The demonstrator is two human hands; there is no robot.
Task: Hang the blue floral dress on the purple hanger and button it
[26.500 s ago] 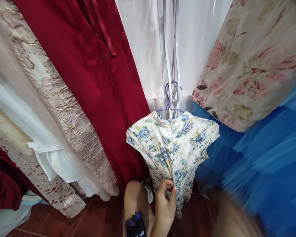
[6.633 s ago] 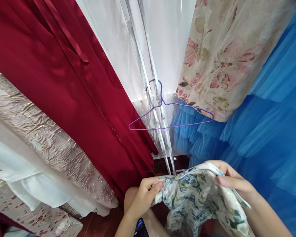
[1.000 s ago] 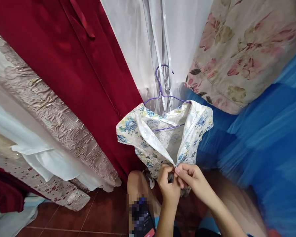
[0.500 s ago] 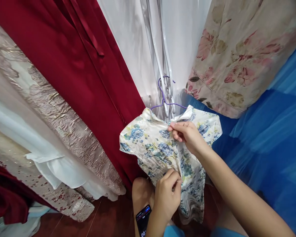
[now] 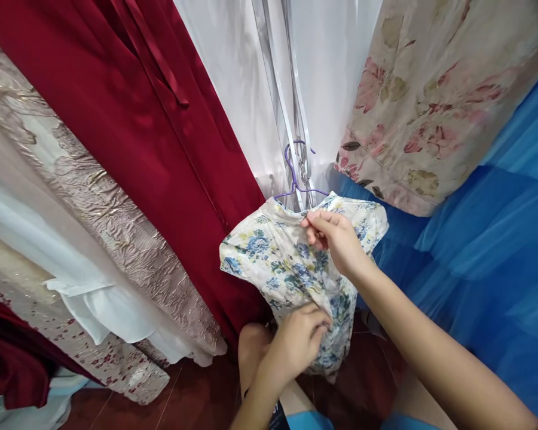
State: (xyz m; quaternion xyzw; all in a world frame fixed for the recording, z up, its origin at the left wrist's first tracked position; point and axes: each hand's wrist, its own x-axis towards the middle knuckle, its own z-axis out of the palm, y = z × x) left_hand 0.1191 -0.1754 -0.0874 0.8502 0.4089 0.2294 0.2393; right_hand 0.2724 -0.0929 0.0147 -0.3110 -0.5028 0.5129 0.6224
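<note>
A white floral dress [image 5: 269, 239] with blue flowers and short sleeves hangs in front of me on a thin purple hanger [image 5: 293, 173]. At the middle of its neckline, my right hand [image 5: 336, 236] is closed, thumb and finger pinching the dress fabric. Lower down, my left hand [image 5: 302, 334] is closed on the front of the same dress, its fingertips partly hidden. A pulled crease runs between the two hands. Whether a zip or fastener lies under the fingers, I cannot make out.
Shiny pale straps [image 5: 291, 101] hang behind the hanger, before a white cloth [image 5: 332, 60]. Left are a dark red garment [image 5: 161, 149] and a textured pinkish one [image 5: 116, 209]; right, a floral cloth [image 5: 412, 131] and blue tulle [image 5: 488, 251]. A phone [image 5: 278, 418] lies behind my left forearm, above red-brown floor tiles [image 5: 197, 394].
The neckline's two sides have come closer together at my right hand, which shifted slightly up. The lower dress has swung left and up with my left hand, and my forearm now covers most of the phone.
</note>
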